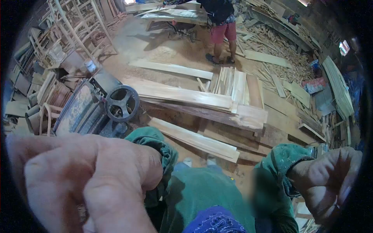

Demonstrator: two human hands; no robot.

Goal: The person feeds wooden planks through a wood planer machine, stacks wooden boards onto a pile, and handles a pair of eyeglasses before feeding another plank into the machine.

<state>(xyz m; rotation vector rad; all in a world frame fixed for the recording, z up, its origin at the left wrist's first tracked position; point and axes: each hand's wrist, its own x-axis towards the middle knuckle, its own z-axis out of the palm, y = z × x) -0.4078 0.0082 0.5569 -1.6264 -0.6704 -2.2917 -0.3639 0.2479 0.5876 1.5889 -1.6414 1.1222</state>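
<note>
My left hand (91, 174) is raised very close to the camera and fills the lower left. Its bent fingers hang apart, with nothing visible in them; some fingertips run out of view. At the lower right, my right hand (328, 182) is turned partly palm-up. Its fingers curl loosely and no object shows in it. Both arms wear green sleeves (278, 167). Below them are a green garment over my body (206, 190) and a blue patterned cloth (217, 220). Neither hand touches the wood in front of me.
Long boards (182, 95) and thin strips (225, 79) lie stacked ahead. A machine with a dark handwheel (121, 103) stands at left, near chair frames (74, 23). Another person (221, 23) stands at a far workbench (178, 15). Wood scraps (268, 37) cover the right side.
</note>
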